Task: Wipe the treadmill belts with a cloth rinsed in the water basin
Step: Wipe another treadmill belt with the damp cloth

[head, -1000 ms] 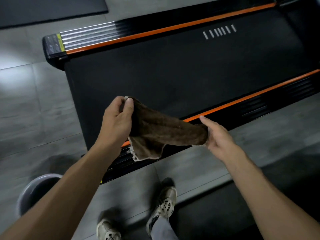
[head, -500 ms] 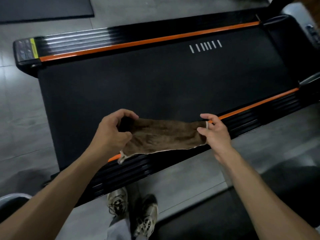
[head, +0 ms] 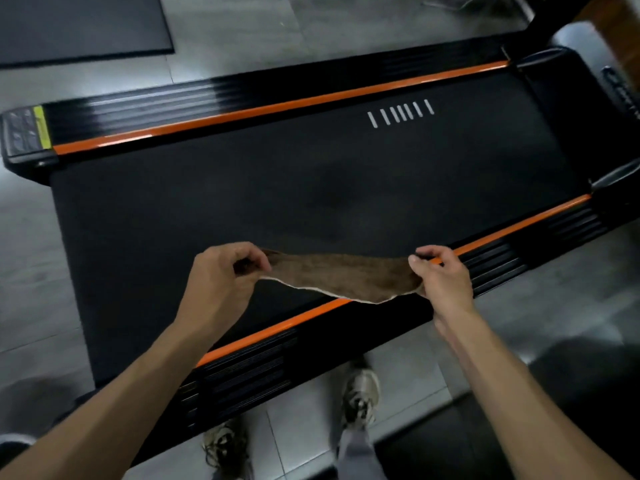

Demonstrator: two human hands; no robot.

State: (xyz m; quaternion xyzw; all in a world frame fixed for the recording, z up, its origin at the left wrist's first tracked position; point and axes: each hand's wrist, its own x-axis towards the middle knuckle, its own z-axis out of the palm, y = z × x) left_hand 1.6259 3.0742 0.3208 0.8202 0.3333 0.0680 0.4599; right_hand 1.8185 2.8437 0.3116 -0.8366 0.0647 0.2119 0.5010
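**Inspector:** Position of the cloth relative to the treadmill belt?

**Assistant:** The brown cloth is stretched out lengthwise above the belt's near edge, held in the air. Its lower border sags over the near orange stripe. Contact between cloth and belt cannot be determined.

**Inspector:** Hands?

**Assistant:** The left hand pinches the cloth's left end between thumb and curled fingers, over the belt itself. The right hand pinches the right end in the same manner, over the near stripe and the ribbed side rail.

**Inspector:** Condition of the belt?

**Assistant:** Black and matte, with a row of short white marks toward its far edge. A second orange stripe runs along that far edge.

**Inspector:** Surroundings?

**Assistant:** Grey tiled floor around the treadmill. A dark mat lies beyond the belt's far side. Two pale shoes stand on the floor on the near side of the belt. A rounded grey rim shows at the lower left corner; it is too cropped to identify.
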